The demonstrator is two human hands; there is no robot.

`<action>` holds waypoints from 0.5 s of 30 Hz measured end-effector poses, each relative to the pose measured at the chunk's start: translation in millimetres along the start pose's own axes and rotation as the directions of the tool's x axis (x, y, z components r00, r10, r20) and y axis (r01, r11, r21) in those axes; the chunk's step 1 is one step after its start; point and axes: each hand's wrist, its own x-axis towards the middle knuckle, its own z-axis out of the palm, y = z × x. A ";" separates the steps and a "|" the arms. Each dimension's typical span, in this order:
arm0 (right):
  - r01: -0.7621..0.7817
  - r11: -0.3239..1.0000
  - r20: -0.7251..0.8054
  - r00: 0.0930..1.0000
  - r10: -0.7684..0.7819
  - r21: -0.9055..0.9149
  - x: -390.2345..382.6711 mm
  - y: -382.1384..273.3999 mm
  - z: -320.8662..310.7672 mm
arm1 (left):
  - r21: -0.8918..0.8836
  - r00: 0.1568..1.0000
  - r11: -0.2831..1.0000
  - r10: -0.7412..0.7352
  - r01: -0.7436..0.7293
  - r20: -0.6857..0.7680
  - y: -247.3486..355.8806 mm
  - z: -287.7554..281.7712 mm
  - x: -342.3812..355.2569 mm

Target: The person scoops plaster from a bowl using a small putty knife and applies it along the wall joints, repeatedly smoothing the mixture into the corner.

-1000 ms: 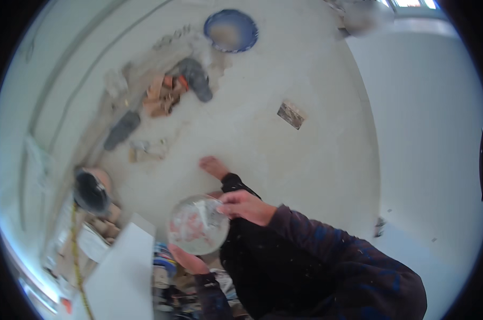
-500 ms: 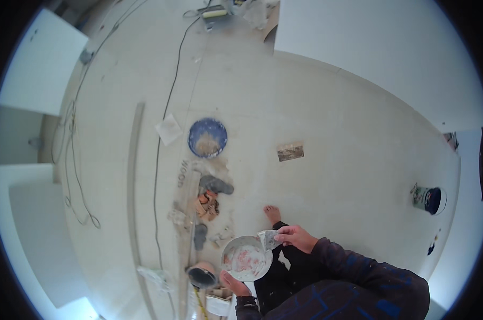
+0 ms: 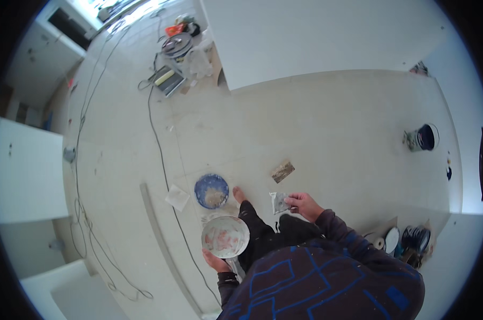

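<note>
My left hand [image 3: 214,259] grips the near left side of a round pan [image 3: 225,237], pale and smeared inside with white and pinkish paste. My right hand [image 3: 302,205] is closed on a putty-coated scraper blade [image 3: 278,202], held to the right of the pan and apart from it. Beyond the pan on the floor, by my bare foot [image 3: 239,194], stands a blue basin [image 3: 197,186] with sandy residue. A flat mottled piece [image 3: 282,171] lies just ahead of me, and a white square [image 3: 177,198] left of the basin.
Cables [image 3: 161,149] and a long strip [image 3: 161,234] run along the left floor. A bucket [image 3: 428,137] stands right, tubs [image 3: 414,240] lower right. A roller tray [image 3: 168,80], bags and tools sit ahead beside a white partition [image 3: 316,37].
My view has swung forward to show more of the room ahead. The scraper has moved from over the pan's rim out to the right, apart from it.
</note>
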 end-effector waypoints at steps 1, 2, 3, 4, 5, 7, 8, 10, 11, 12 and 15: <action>0.016 1.000 -0.006 1.000 -0.015 0.005 12.2 -6.6 10.8 | 0.030 1.000 0.999 -0.019 0.018 0.023 18.9 8.1 32.1; 0.049 0.996 -0.016 0.999 -0.048 0.074 29.9 -32.3 23.1 | 0.039 0.987 0.999 -0.004 -0.002 0.159 38.4 27.3 70.9; 0.060 0.991 -0.027 0.998 -0.057 0.116 39.8 -37.8 27.4 | 0.055 0.973 0.998 -0.016 0.004 0.230 49.4 43.0 93.2; 0.073 0.983 -0.039 0.997 -0.067 0.167 47.2 -41.4 35.4 | 0.078 0.952 0.997 -0.030 0.007 0.306 65.2 58.1 115.9; 0.097 0.976 -0.053 0.995 -0.088 0.197 55.9 -51.3 36.6 | 0.162 0.953 0.987 -0.037 -0.013 0.299 78.4 76.5 136.7; 0.191 0.922 -0.063 0.982 -0.181 0.336 70.8 -80.4 56.0 | 0.272 0.942 0.961 -0.049 -0.045 0.331 111.0 116.1 182.2; 0.201 0.905 -0.086 0.979 -0.182 0.374 75.9 -94.6 66.7 | 0.249 0.941 0.968 -0.052 -0.035 0.333 120.9 140.7 202.0; 0.218 0.841 -0.126 0.976 -0.179 0.495 91.2 -116.8 81.1 | 0.229 0.908 0.973 -0.074 -0.024 0.412 131.1 190.4 237.1; 0.229 0.788 -0.142 0.973 -0.179 0.572 100.7 -125.0 83.1 | 0.216 0.887 0.976 -0.080 -0.022 0.455 137.3 216.6 254.9; 0.248 0.768 -0.167 0.968 -0.185 0.590 110.4 -131.2 84.3 | 0.235 0.860 0.971 -0.090 -0.036 0.503 141.1 242.8 271.1; 0.318 0.648 -0.225 0.948 -0.225 0.693 143.7 -160.4 84.1 | 0.283 0.793 0.958 -0.131 -0.054 0.595 150.7 332.6 309.4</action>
